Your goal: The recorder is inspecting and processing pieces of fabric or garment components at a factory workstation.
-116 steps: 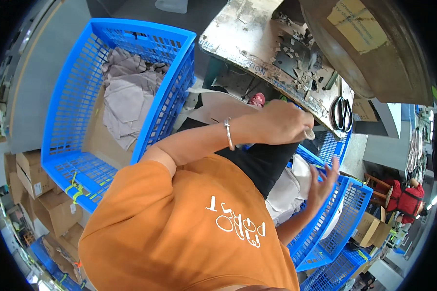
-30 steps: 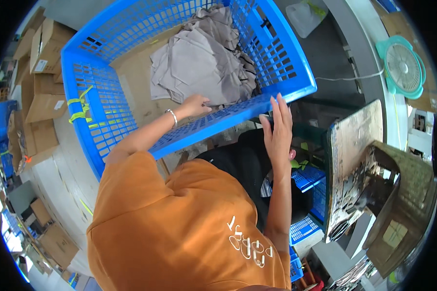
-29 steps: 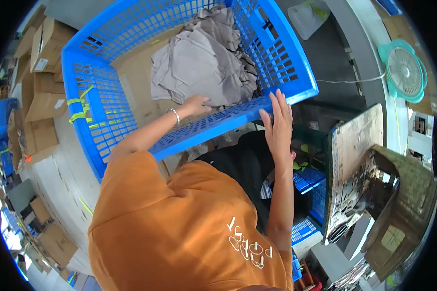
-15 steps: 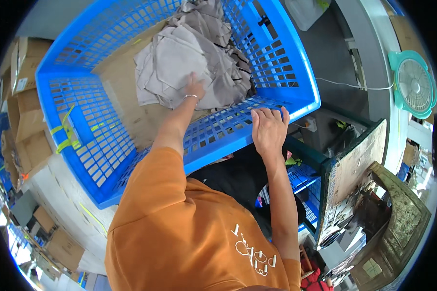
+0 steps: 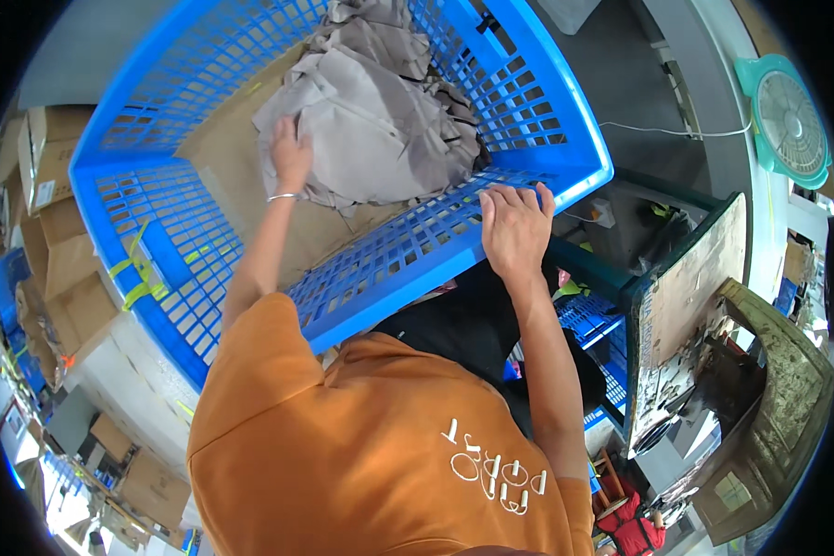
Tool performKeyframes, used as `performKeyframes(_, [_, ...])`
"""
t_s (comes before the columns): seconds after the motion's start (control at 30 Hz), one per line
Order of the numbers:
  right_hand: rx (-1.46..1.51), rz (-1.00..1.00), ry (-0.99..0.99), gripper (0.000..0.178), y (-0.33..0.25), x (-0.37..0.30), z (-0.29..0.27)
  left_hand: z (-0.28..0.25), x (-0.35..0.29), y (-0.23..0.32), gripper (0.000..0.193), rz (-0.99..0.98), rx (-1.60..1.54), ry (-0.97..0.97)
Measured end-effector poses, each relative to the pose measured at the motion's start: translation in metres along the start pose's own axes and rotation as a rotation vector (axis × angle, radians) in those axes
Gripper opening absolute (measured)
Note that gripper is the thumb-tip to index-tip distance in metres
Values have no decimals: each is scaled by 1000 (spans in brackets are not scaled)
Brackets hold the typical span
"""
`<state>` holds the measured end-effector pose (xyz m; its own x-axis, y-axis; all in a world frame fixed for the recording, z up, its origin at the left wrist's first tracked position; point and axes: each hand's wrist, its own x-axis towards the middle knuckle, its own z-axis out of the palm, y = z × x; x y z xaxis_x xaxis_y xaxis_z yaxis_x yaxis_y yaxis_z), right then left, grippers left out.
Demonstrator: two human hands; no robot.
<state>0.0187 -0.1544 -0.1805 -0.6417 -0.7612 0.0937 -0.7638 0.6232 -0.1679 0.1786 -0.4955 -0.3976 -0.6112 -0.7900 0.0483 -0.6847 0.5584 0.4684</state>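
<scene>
Grey fabric pieces lie in a loose, crumpled heap inside a large blue plastic basket with slotted walls. My left hand, a thin band at its wrist, reaches over the near wall to the heap's left edge. Its fingers point away from me, stretched out against the cloth, and I see no fabric gathered in them. At the near right part of the basket, my right hand is hooked over the rim, fingers bent on top of it.
Brown cardboard lines the basket floor. Yellow-green strips are tied to the left wall. Right of the basket stand a worn board-topped table, a weathered stool and a teal fan. Cardboard boxes are stacked at left.
My left hand has moved left across the fabric, from the middle of the heap to its left edge. The right hand stays on the rim.
</scene>
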Motion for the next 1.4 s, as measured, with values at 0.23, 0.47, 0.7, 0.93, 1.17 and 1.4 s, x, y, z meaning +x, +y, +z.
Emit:
performKeyframes(0.23, [-9,-37,70,25,2,-3,4,-118,-31,5,34,22,-214,186])
performKeyframes(0.47, [34,-74,143,26,3,-9,7,-117,-76,-30,32,-326,-313,205])
performKeyframes(0.7, [40,-63,145,26,2,-9,7,-97,-95,-110,23,-608,-690,262])
performKeyframes(0.93, [24,-37,121,24,1,-8,7,-97,-169,-216,21,-308,520,-235])
performKeyframes(1.17, [-13,-21,83,24,-1,-5,6,-79,-228,-243,20,-557,439,-238])
performKeyframes(1.4, [-18,11,48,26,-3,-4,1,-84,-230,-226,27,-896,486,-345])
